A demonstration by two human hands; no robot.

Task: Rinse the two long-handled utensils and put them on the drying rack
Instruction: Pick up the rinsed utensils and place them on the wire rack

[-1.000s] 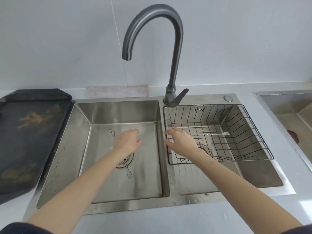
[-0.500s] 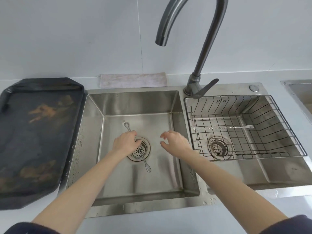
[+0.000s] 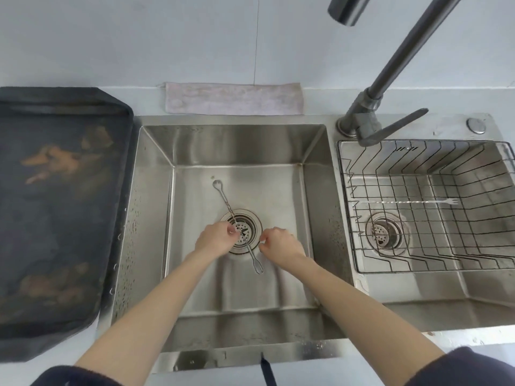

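A long thin metal utensil with a twisted handle [image 3: 223, 196] lies slantwise on the floor of the left sink basin [image 3: 278, 190], crossing the drain [image 3: 245, 227]. It has a small spoon end at the back and a forked end at the front. My left hand [image 3: 214, 238] pinches its handle at the drain's left edge. My right hand [image 3: 280, 245] hovers just right of the forked end, fingers curled together and holding nothing. A second long utensil, a fork [image 3: 407, 202], lies flat in the wire drying rack [image 3: 418, 270] over the right basin.
The faucet [image 3: 390, 65] arches above the divider between the basins, with its lever [image 3: 395, 129] pointing right and no water running. A dark stained tray [image 3: 55, 218] lies left of the sink. A folded cloth [image 3: 234, 101] rests behind the left basin.
My right hand moved from the rack down into the left basin and curled its fingers beside the utensil. My left hand slid off the handle's middle, so its fingertips now pinch it. The view dropped closer.
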